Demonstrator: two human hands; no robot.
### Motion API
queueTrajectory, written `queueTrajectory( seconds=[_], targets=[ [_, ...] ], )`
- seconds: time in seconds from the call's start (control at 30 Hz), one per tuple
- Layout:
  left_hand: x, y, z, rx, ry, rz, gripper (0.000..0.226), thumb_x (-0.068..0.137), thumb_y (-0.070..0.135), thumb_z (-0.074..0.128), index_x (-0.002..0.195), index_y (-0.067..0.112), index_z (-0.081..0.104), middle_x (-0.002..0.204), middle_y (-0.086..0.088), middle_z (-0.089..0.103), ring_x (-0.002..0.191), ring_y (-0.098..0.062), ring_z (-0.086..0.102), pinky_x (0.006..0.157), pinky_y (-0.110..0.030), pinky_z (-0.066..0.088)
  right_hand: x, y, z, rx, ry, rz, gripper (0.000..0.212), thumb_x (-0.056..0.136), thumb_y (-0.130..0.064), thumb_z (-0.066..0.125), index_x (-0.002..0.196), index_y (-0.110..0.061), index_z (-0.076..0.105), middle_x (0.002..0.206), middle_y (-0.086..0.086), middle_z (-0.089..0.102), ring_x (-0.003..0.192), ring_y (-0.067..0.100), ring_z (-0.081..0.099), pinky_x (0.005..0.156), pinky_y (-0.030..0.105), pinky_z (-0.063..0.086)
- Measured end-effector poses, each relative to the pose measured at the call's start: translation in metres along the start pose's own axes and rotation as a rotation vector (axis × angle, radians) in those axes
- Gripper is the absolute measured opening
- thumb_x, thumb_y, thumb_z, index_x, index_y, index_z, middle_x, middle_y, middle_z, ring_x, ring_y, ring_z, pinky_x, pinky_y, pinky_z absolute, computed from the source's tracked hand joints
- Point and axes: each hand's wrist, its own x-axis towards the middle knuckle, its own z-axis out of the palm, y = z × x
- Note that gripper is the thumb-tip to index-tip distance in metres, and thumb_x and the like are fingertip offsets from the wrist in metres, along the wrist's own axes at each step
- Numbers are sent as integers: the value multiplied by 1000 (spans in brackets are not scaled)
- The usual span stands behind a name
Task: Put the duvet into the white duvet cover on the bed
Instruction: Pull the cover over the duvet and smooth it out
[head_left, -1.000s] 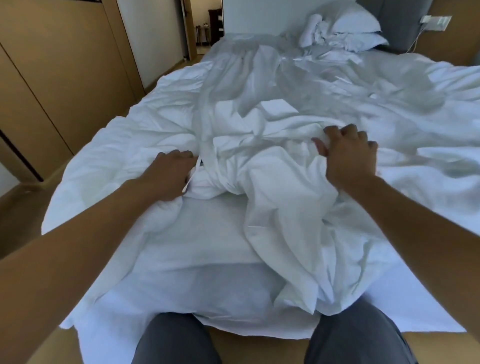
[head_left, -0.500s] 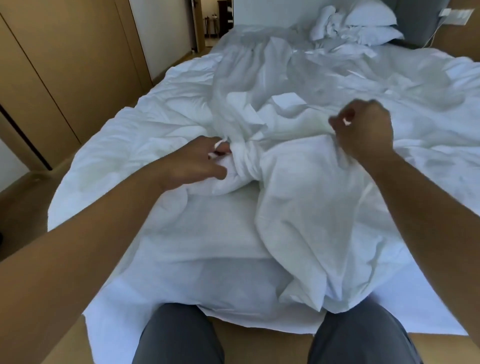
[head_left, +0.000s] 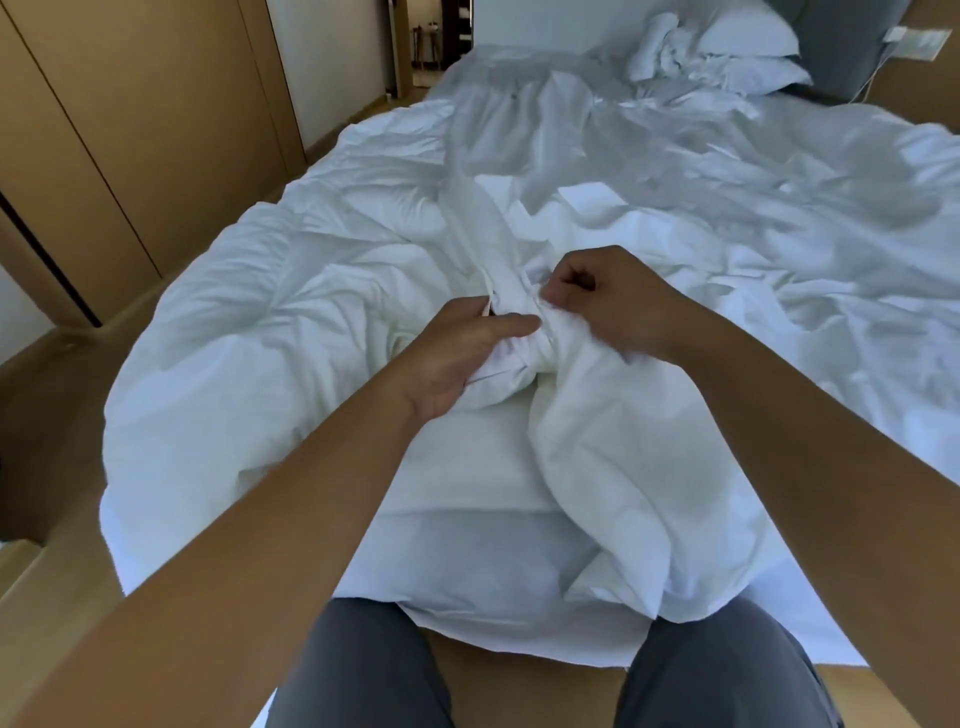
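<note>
A puffy white duvet (head_left: 291, 312) lies over the left half of the bed. The thin, crumpled white duvet cover (head_left: 639, 493) is spread across the middle and right, hanging over the foot edge. Both hands meet at a bunched, tied-looking knot of fabric in the middle. My left hand (head_left: 462, 358) grips that bunch from the left, thumb lying across it. My right hand (head_left: 608, 296) is curled and pinches the fabric at the top of the bunch. What lies inside the bunch is hidden.
Two white pillows (head_left: 748, 47) lie at the grey headboard (head_left: 841, 36). Wooden wardrobe doors (head_left: 130, 130) run along the left wall, with floor between them and the bed. My legs in grey trousers (head_left: 363, 670) stand against the bed's foot edge.
My right hand has come down and left from a raised position to meet the left hand at the bunch. The left hand has shifted right onto it. The view has moved closer.
</note>
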Motion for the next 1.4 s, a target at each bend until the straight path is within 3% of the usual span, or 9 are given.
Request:
queueTrajectory(
  seconds=[0.13, 0.27, 0.4, 0.6, 0.7, 0.9, 1.17, 1.27, 1.4],
  targets=[
    [4, 2, 11, 488, 319, 254, 18, 94, 26, 68, 98, 10, 72, 95, 0, 72, 88, -17, 67, 82, -35, 50, 10, 4, -17, -160, 139, -23, 11, 94, -27, 64, 88, -21, 71, 77, -18, 66, 76, 0, 62, 72, 17, 43],
    [3, 15, 18, 621, 474, 499, 34, 97, 20, 64, 69, 3, 54, 71, -2, 52, 63, -14, 48, 68, -32, 39, 16, 24, -25, -728, 4, 222, 47, 95, -66, 43, 121, -34, 65, 123, -3, 64, 120, 28, 55, 100, 47, 38],
    [-3, 15, 28, 428, 393, 382, 39, 99, 14, 61, 63, 5, 48, 58, 1, 53, 62, -13, 64, 67, -37, 52, 18, 36, -16, -684, -118, 186, 49, 100, -56, 40, 115, -21, 70, 117, 7, 68, 105, 28, 60, 85, 37, 46],
    [-4, 5, 28, 432, 266, 122, 28, 103, 27, 53, 99, 3, 65, 94, -8, 73, 90, -21, 70, 88, -43, 56, 30, 35, -45, -497, -278, 317, 30, 99, -46, 51, 105, -27, 74, 101, 2, 70, 73, 21, 61, 63, 29, 45],
    [-7, -10, 20, 427, -32, -42, 17, 102, 25, 58, 110, 15, 70, 102, 4, 76, 93, -6, 70, 84, -24, 55, 35, 37, -32, -690, -387, 225, 27, 89, -41, 68, 102, -18, 74, 105, 4, 70, 88, 23, 65, 82, 35, 54],
    [-5, -30, 21, 406, 218, 89, 18, 105, 22, 53, 110, 12, 67, 105, -7, 73, 91, -13, 66, 82, -31, 53, 31, 41, 4, -937, -269, 181, 21, 83, -18, 60, 74, -21, 42, 78, 0, 49, 80, 23, 49, 89, 44, 34],
    [-7, -20, 14, 222, 420, 281, 33, 101, 27, 49, 106, -4, 57, 81, -16, 60, 70, -18, 54, 65, -38, 46, 41, 22, -57, -290, -100, 74, 20, 92, -37, 68, 86, -21, 79, 80, -10, 73, 73, -1, 64, 64, 12, 47],
    [-7, -24, 19, 390, 411, 290, 26, 106, 23, 46, 111, 0, 59, 100, -17, 68, 81, -11, 59, 81, -33, 50, 47, 30, -41, -602, -175, 83, 22, 91, -18, 63, 109, -17, 76, 115, 4, 71, 106, 23, 64, 97, 34, 49],
    [-5, -32, 25, 542, 449, 304, 28, 107, 19, 45, 85, 4, 52, 79, -11, 59, 70, -12, 52, 72, -37, 43, 50, 41, -20, -848, -372, 229, 10, 87, -14, 61, 90, -7, 67, 87, 7, 65, 81, 26, 61, 94, 48, 52]
  ],
)
